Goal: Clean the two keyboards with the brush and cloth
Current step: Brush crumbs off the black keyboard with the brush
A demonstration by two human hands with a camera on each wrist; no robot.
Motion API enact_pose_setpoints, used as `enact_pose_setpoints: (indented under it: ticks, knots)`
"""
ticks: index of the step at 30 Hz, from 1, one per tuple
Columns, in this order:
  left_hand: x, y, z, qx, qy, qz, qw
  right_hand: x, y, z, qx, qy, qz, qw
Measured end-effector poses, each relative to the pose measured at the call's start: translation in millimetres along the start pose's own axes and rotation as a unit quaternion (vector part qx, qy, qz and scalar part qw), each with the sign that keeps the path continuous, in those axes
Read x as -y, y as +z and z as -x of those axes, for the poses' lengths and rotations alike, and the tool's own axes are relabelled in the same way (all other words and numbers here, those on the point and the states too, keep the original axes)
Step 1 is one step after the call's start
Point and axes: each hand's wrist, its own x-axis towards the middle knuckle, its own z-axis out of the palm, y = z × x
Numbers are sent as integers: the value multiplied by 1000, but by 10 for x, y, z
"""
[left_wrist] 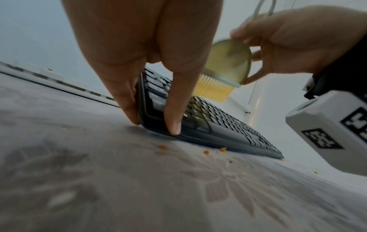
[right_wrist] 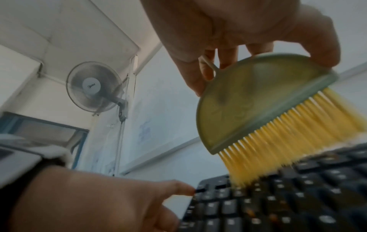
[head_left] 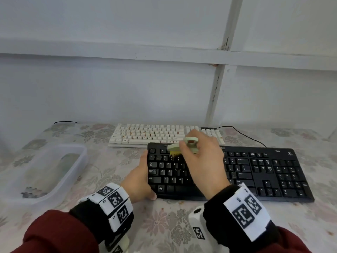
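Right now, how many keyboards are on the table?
2: the black keyboard nearest, under both hands, and the white keyboard directly behind it by the wall. None looks hidden.

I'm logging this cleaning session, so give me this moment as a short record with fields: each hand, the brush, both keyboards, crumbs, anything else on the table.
left hand: grips the left end of the black keyboard
right hand: holds the brush
brush: yellow bristles on the black keyboard's upper left keys
white keyboard: behind the black one, untouched
crumbs: orange bits on the tablecloth by the black keyboard's front edge
other: clear plastic tub at left
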Motion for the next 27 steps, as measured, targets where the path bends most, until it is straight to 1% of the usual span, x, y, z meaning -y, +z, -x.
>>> enact_pose_setpoints:
  ticks: [3,5,7,10,12,14,17,21,24,27]
  knots:
    - [-16,7,10,-9,5,-11,1000,111,110,30,21,-16,-46,999]
    - [-17,14,10,-10,5,-16,1000,62,91,26,28,4,-68,997]
    - [-4,15,0,-10,1,-13,1000,-50,-21,21,30,31,-68,997]
    - [16,21,-13,-8,-3,-7,1000,-225,-219,-1,-4,38,-8,999]
    - [16,25,-11,-11,2,-10,1000,-243,-306,-8,-30,23,-14,999]
    - [11,25,-6,-12,2,-11,1000,-190,-349,7,-24,12,-59,998]
    - [-1,30,4,-11,-2,-6,1000,-208,-383,43,-1,30,-109,994]
    - [-1,31,7,-7,-10,0,1000,-434,-558,32,-22,58,-83,995]
    - [-3,32,-1,-3,-13,1,1000,-486,-701,22,-38,44,-63,996]
    - [-8,32,5,-1,-10,5,1000,-467,-720,10,-28,37,-98,994]
